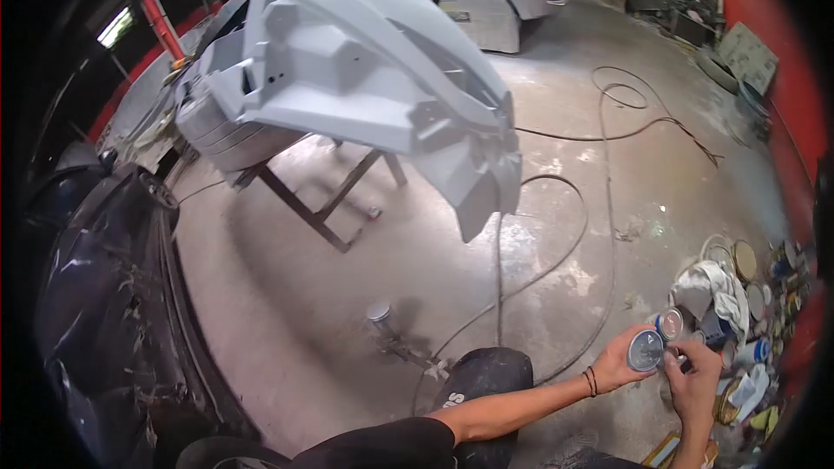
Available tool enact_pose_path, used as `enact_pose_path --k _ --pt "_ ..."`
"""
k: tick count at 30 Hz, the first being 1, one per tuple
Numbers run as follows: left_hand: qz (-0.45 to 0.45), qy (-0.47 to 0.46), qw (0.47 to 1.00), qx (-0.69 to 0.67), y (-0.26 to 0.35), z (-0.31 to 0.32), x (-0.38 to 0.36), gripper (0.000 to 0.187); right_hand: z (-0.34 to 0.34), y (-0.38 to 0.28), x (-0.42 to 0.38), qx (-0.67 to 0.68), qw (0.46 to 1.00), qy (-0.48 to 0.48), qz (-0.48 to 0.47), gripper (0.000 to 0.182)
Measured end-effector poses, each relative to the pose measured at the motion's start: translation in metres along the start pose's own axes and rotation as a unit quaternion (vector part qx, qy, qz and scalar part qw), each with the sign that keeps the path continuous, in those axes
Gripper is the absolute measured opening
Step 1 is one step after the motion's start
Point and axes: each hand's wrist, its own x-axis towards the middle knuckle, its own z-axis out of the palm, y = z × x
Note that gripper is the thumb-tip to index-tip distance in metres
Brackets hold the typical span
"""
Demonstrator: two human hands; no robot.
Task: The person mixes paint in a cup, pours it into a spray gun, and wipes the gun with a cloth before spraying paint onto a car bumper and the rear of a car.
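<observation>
My left hand [622,363], with a dark band at its wrist, is wrapped round a small can [645,350] at the lower right. The can's round grey top faces up towards me. Right beside its rim is my right hand [695,373], thumb and fingers pinched together. A small dark thing shows at those fingertips, too small to name. Just behind the held can is another can [670,322] with a pinkish-grey top.
Many cans, bottles and a white cloth [717,287] crowd the right side. A grey bumper [365,78] rests on a metal stand [300,208]. A hose [578,234] loops over the floor to what looks like a spray gun [387,330]. A dark car [104,313] stands left.
</observation>
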Motion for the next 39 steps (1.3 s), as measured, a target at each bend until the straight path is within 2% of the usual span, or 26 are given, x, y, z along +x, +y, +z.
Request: enact_pose_path --k 3,4,7,9,10,12,14,17,20,21,23,24,26,27,28,31,32,35,38,39 --pt "0.030 0.028 0.999 -0.006 -0.009 -0.010 -0.002 0.079 0.008 0.000 0.001 0.024 0.999 -0.046 0.007 0.025" --pt "0.040 0.038 0.998 0.025 -0.008 -0.014 -0.004 0.080 0.014 -0.001 -0.001 0.006 0.999 -0.011 -0.034 0.023" --pt "0.076 0.065 0.989 0.106 -0.004 -0.022 -0.003 0.081 0.022 -0.009 0.014 0.101 0.994 -0.004 -0.028 0.021" --pt "0.112 0.069 0.982 0.136 -0.004 -0.022 0.002 0.082 0.022 -0.013 0.023 0.067 0.995 0.014 -0.071 0.019" --pt "0.104 0.063 0.985 0.119 -0.006 -0.022 0.004 0.081 0.022 -0.009 0.025 0.063 0.994 0.020 -0.085 0.019" --pt "0.071 0.052 0.994 0.072 -0.005 -0.021 0.006 0.080 0.009 -0.013 0.026 0.003 0.998 -0.045 -0.049 0.019" --pt "0.036 0.029 0.999 0.024 0.002 -0.016 -0.002 0.077 0.008 -0.014 0.023 0.025 0.995 -0.069 -0.062 0.018" --pt "0.030 0.011 0.999 0.022 0.009 -0.021 -0.002 0.076 0.002 -0.027 0.021 0.119 0.988 -0.100 0.016 0.020" --pt "0.047 0.011 0.996 0.077 0.009 -0.015 -0.006 0.075 0.002 -0.019 0.021 0.108 0.994 -0.016 -0.018 0.019" --pt "0.051 0.010 0.995 0.086 0.016 -0.015 -0.006 0.074 -0.002 -0.015 0.024 0.052 0.997 -0.035 -0.045 0.019" --pt "0.172 -0.019 0.964 0.201 0.011 -0.022 -0.005 0.077 -0.008 -0.002 0.016 -0.036 0.994 -0.065 -0.085 0.020" --pt "0.117 -0.041 0.981 0.151 0.012 -0.017 -0.008 0.078 -0.005 0.005 0.010 -0.064 0.990 -0.070 -0.109 0.021" --pt "0.003 -0.067 0.996 0.051 0.015 -0.005 -0.014 0.080 -0.003 0.007 0.000 0.004 0.992 -0.103 -0.068 0.026" --pt "-0.011 -0.064 0.998 0.018 0.011 -0.003 -0.014 0.079 -0.008 0.006 -0.005 0.059 0.990 -0.112 -0.058 0.025" --pt "-0.024 -0.054 0.998 -0.007 0.010 0.006 -0.017 0.078 -0.009 0.008 -0.006 0.040 0.994 -0.098 -0.040 0.025" --pt "0.010 -0.039 0.999 0.014 0.010 0.029 -0.022 0.079 -0.018 0.024 -0.017 -0.041 0.999 -0.010 -0.029 0.024" --pt "-0.014 -0.061 0.998 0.003 0.000 0.031 -0.019 0.081 -0.016 0.027 -0.019 -0.069 0.997 0.026 -0.033 0.024" --pt "-0.029 -0.091 0.995 0.002 0.007 0.050 -0.017 0.082 -0.043 0.030 -0.035 -0.117 0.992 -0.033 0.025 0.024" --pt "-0.025 -0.124 0.987 -0.098 -0.027 0.062 -0.016 0.083 -0.044 0.042 -0.055 -0.040 0.997 -0.051 0.037 0.024" --pt "-0.027 -0.127 0.988 -0.079 -0.026 0.067 -0.017 0.082 -0.044 0.047 -0.061 -0.022 0.999 -0.025 0.037 0.024"
